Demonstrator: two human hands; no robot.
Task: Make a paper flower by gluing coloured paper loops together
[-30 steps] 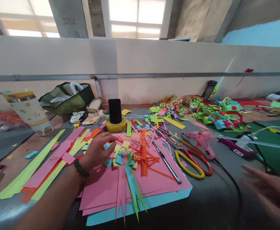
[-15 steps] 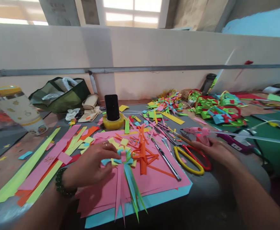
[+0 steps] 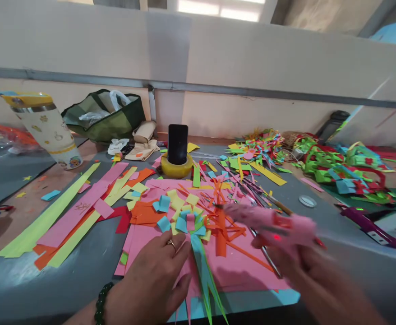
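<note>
Glossy grey tabletop (image 3: 93, 267), plain pale wall (image 3: 99, 49) behind. Left hand (image 3: 154, 266) palm down, fingers bent, at lower edge of paper flower (image 3: 190, 221); can't tell whether pinching it. Right hand (image 3: 306, 271) motion-blurred, wrapped tight around pink glue gun (image 3: 269, 222), nozzle pointing left over thin orange strips (image 3: 220, 239). Flower lying on smooth pink sheets (image 3: 245, 271): squarish blue and yellow petals, long pointed blue-green tails (image 3: 203, 264).

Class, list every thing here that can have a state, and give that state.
Pink glue gun: held in right hand, red light lit
Phone: upright at the yellow tape roll, screen dark
Tumbler: lid on
Green bag: open on top
Purple device: green light lit
Left hand: over the papers, grip unclear
</note>
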